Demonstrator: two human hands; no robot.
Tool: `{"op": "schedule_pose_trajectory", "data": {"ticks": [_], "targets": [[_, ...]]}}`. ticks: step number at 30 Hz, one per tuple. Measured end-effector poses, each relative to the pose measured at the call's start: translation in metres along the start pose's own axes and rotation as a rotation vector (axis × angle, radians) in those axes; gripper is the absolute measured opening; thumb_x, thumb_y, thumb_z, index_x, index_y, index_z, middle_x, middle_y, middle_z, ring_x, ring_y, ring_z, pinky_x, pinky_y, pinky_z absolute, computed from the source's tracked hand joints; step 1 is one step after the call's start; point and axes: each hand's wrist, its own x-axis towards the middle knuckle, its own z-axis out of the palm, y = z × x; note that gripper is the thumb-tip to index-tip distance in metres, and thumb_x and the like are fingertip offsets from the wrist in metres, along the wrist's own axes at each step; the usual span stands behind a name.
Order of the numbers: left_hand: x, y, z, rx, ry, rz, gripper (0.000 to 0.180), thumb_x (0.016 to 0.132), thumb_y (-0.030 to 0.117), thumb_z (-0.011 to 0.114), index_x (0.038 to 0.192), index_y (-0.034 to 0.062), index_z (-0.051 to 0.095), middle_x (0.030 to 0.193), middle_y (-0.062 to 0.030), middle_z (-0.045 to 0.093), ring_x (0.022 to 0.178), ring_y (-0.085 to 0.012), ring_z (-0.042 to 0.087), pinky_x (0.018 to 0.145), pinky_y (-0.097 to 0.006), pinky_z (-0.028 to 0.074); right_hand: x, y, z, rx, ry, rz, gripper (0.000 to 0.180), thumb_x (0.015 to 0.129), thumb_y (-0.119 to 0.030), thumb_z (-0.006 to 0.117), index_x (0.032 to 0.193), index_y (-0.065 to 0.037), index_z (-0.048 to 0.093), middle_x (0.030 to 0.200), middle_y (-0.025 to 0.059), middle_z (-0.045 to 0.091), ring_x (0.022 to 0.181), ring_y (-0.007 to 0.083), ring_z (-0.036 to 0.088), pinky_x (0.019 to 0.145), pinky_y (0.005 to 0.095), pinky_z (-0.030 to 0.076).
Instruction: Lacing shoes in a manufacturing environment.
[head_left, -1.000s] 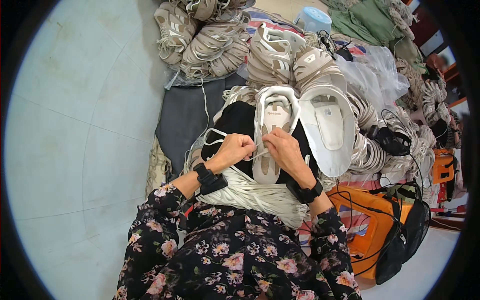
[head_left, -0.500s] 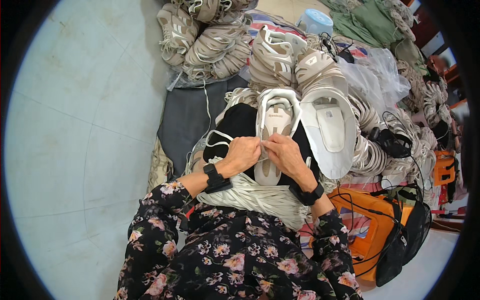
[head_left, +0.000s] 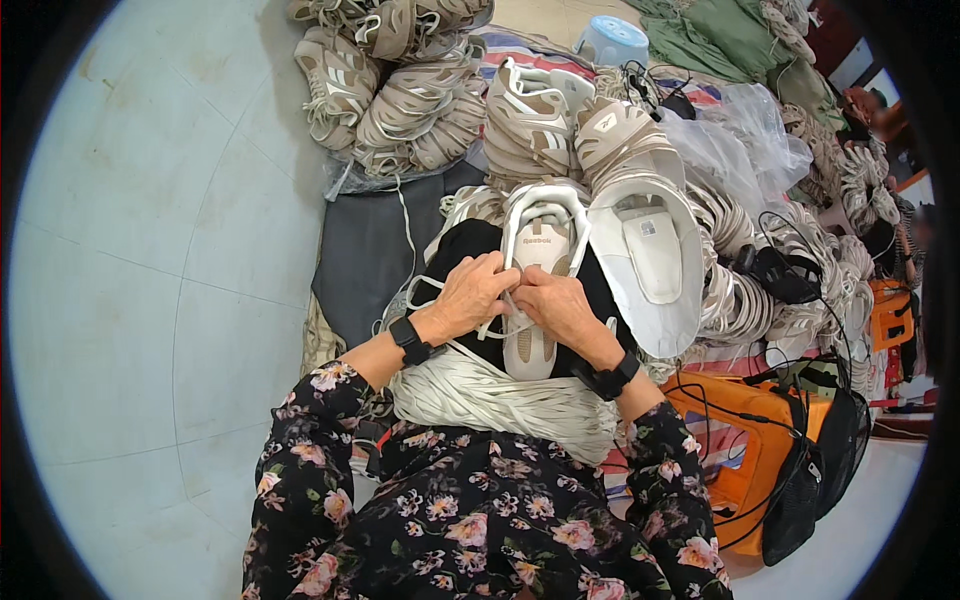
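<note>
A beige and white shoe upper [head_left: 540, 236] lies in front of me with its toe toward me, on a black cloth [head_left: 458, 246]. Both my hands are at its eyelets, fingertips nearly touching. My left hand [head_left: 468, 298] is closed in a pinch on a white shoelace [head_left: 492, 334], which trails in a loop below the fingers. My right hand [head_left: 558, 308] pinches beside it, at the upper's middle; what sits between its fingertips is hidden, though lace runs up to them. Across my lap lies a thick bundle of white shoelaces [head_left: 500, 400].
To the right lies a white-lined upper [head_left: 655, 262]. Stacked uppers [head_left: 540, 120] stand beyond, with another heap [head_left: 410, 105] at far left. An orange plastic stool [head_left: 735, 420] with a black bag [head_left: 820, 475] and cables is at my right. A blue-lidded tub [head_left: 612, 42] sits at the back.
My hands have shifted slightly left with the view. More of the white lace now shows hanging below my left fingers, and the left hand has turned a little.
</note>
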Motion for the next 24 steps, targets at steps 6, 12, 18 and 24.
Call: {"op": "schedule_pose_trajectory", "data": {"ticks": [6,12,18,24], "targets": [[-0.013,0.004,0.000,-0.341,-0.064,-0.073,0.041,0.073,0.005,0.065,0.106,0.0103,0.043,0.091,-0.0137,0.043,0.075,-0.0347,0.054,0.063,-0.041,0.045,-0.010,0.082,-0.092,-0.630,0.450,0.135,0.011,0.073,-0.011,0.058,0.082,-0.005,0.057,0.075,0.0096,0.056,0.064,0.0266,0.055,0.056,0.0366,0.045],[-0.014,-0.007,0.010,-0.296,-0.191,0.044,0.028,0.079,-0.001,0.054,0.104,0.0071,0.045,0.094,-0.0131,0.047,0.077,-0.0321,0.056,0.065,-0.037,0.047,-0.082,0.189,-0.194,-0.853,0.510,0.609,0.012,0.077,-0.017,0.059,0.079,-0.007,0.064,0.081,0.0137,0.057,0.077,0.0328,0.056,0.070,0.0444,0.044],[-0.014,0.018,-0.012,-0.207,-0.187,0.013,0.032,0.076,0.012,0.065,0.103,0.0071,0.048,0.096,-0.0125,0.047,0.070,-0.0313,0.057,0.059,-0.038,0.047,-0.026,0.022,-0.054,-0.273,0.270,0.073,0.034,0.061,-0.006,0.065,0.095,-0.002,0.062,0.122,0.0167,0.046,0.115,0.0324,0.042,0.094,0.0435,0.038],[-0.017,0.009,-0.002,-0.010,-0.132,0.125,0.018,0.075,0.010,0.065,0.080,0.0034,0.050,0.091,-0.0115,0.050,0.071,-0.0262,0.056,0.060,-0.035,0.047,-0.020,0.041,-0.036,-0.331,0.282,-0.127,0.015,0.071,-0.006,0.057,0.086,-0.003,0.059,0.104,0.0141,0.056,0.102,0.0281,0.052,0.093,0.0448,0.039]]}}
